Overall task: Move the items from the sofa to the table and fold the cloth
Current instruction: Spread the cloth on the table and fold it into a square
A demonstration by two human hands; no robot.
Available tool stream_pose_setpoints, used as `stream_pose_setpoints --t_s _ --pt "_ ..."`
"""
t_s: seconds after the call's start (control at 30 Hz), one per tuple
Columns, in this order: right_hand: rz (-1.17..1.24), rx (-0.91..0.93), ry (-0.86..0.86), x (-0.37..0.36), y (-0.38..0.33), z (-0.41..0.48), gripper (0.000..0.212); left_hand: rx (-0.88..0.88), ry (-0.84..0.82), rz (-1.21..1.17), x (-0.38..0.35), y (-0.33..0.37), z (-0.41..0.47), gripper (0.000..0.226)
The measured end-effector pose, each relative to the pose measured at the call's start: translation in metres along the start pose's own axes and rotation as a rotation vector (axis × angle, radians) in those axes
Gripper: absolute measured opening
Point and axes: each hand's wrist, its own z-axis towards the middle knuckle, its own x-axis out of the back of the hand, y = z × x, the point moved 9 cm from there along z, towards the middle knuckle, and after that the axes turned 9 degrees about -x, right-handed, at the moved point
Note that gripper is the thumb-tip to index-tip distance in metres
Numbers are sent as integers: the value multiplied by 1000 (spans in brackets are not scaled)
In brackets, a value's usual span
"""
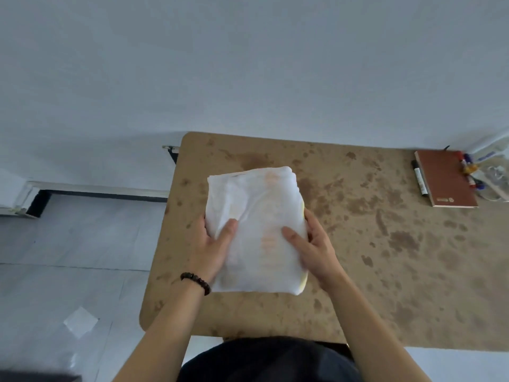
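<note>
A white cloth (254, 216) with faint orange print and a yellow edge lies folded into a compact rectangle on the left part of the brown stained table (371, 257). My left hand (214, 244), with a dark bead bracelet on the wrist, grips the cloth's left side, thumb on top and fingers round the edge. My right hand (311, 241) grips the right side the same way. The sofa is out of view.
At the table's far right lie a brown notebook (444, 177), a black marker (420, 177) beside it and a clear bag of pens (487, 172). Pale floor tiles lie to the left, with a white paper scrap (80, 321). A white wall stands behind.
</note>
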Motion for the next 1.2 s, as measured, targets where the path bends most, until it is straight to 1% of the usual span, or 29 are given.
stream_pose_setpoints --t_s 0.03,0.13,0.2,0.33,0.43,0.53,0.6,0.7,0.77,0.8,0.87,1.0,1.1,1.2 --pt "17 34 -10 -2 -6 -12 53 -59 11 -11 6 12 -11 46" --pt "-11 177 -12 -14 -34 -47 50 -234 100 40 34 53 -38 57" --pt "-33 268 -62 -27 -56 -65 48 -297 185 41 55 74 -55 62" --pt "-78 406 -277 -58 -85 -97 48 -350 402 24 95 94 -116 64" --pt "-130 470 -447 -79 -81 -129 50 -376 608 48 118 96 -188 63" --pt "-194 458 -609 -97 -44 -165 52 -307 817 91 123 73 -278 70" --pt "-233 401 -685 -105 -6 -190 53 -237 946 106 119 49 -344 72" --pt "-320 364 -850 -124 49 -239 49 -140 1125 99 108 14 -446 67" --pt "-379 306 -967 -140 85 -281 57 -86 1251 75 105 -5 -516 63" --pt "-404 282 -1038 -150 100 -307 60 -69 1320 58 105 -12 -554 66" --pt "-472 289 -1181 -170 127 -365 61 -52 1460 12 103 -24 -629 72" --pt "-614 350 -1416 -210 179 -490 66 -118 1715 -103 101 -47 -769 65" --pt "-683 391 -1540 -234 229 -581 64 -120 1882 -142 104 -75 -863 73" --pt "-736 391 -1623 -255 284 -665 62 -100 1983 -184 117 -107 -948 78"
